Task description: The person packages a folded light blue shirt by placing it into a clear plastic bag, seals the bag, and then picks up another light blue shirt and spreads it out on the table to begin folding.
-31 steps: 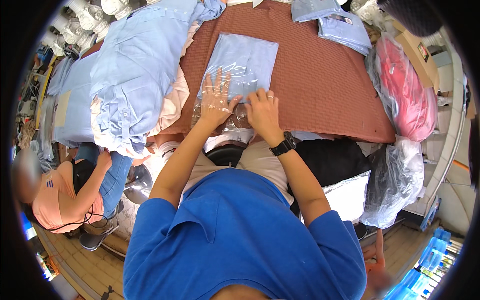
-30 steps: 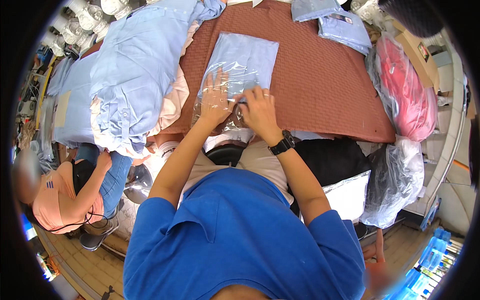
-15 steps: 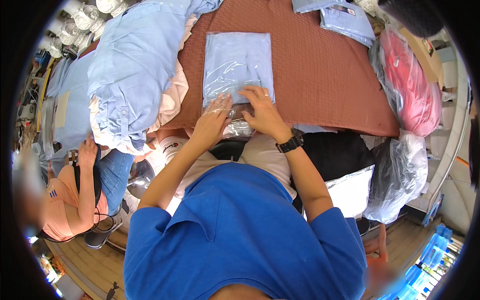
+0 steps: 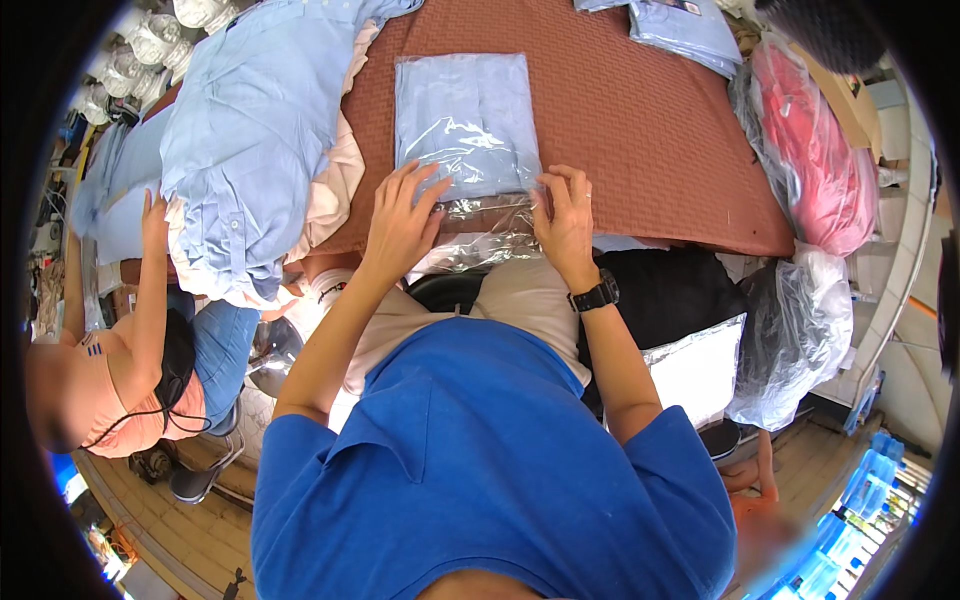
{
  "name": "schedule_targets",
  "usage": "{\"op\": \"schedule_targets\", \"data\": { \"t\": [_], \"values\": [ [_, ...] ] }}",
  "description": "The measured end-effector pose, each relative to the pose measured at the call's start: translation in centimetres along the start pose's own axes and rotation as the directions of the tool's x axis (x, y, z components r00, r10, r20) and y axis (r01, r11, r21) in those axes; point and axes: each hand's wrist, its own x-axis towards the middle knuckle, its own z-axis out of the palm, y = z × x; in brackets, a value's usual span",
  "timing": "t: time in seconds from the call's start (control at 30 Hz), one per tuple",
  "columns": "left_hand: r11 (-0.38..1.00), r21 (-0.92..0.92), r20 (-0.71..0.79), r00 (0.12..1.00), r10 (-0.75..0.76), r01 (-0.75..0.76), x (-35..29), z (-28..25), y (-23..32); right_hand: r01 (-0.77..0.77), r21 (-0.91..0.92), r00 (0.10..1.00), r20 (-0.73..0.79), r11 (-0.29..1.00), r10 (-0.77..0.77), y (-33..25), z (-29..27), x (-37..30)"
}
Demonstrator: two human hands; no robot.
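Observation:
A folded light blue shirt (image 4: 466, 110) lies flat on the brown-covered table inside a clear plastic bag (image 4: 475, 235). The bag's loose end hangs past the shirt, over the table's near edge toward my lap. My left hand (image 4: 402, 218) is at the lower left corner of the shirt, fingers spread, their tips at the plastic. At the lower right corner my right hand (image 4: 568, 222) rests by the bag's side edge, its fingers bent and apart. Neither hand visibly grips anything.
A tall pile of light blue shirts (image 4: 265, 120) lies at left, beside a co-worker (image 4: 125, 370). Bagged blue shirts (image 4: 685, 30) sit at the far right. Red goods in plastic (image 4: 810, 150) and a clear bag (image 4: 795, 340) stand along the right edge.
My hands have moved apart, from the middle of the bag's lower end out to its two sides. The bag's loose end now lies more spread out. The co-worker's arm has risen.

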Motion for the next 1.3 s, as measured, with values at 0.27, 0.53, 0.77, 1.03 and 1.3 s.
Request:
{"op": "schedule_targets", "data": {
  "t": [0.27, 0.53, 0.77, 1.03, 1.3],
  "values": [
    [0.985, -0.035, 0.059, 0.984, 0.169, -0.167, 3.4, 4.6, -0.2, -0.050, -0.022, 0.995, -0.085, 0.999, 0.047, -0.4, 2.1, 0.9],
    [0.987, -0.021, 0.002, 0.987, 0.162, -0.162, 5.2, 5.2, 2.7, -0.212, 0.232, 0.972, -0.049, 0.949, 0.229, 0.1, 2.1, 0.6],
    [0.973, -0.005, 0.050, 0.972, 0.230, -0.230, 5.9, 7.4, 1.8, -0.145, 0.191, 0.985, -0.059, 0.971, 0.159, 0.3, 2.0, 0.5],
    [0.974, 0.017, -0.050, 0.973, 0.226, -0.225, 6.5, 6.8, 2.7, -0.045, 0.040, 0.998, -0.034, 0.998, 0.046, -1.4, 1.4, 1.1],
    [0.979, 0.073, -0.018, 0.981, 0.193, -0.191, 6.9, 6.4, 2.8, -0.090, 0.001, 0.993, -0.082, 0.996, 0.090, -1.5, 2.1, 1.2]
  ]
}}
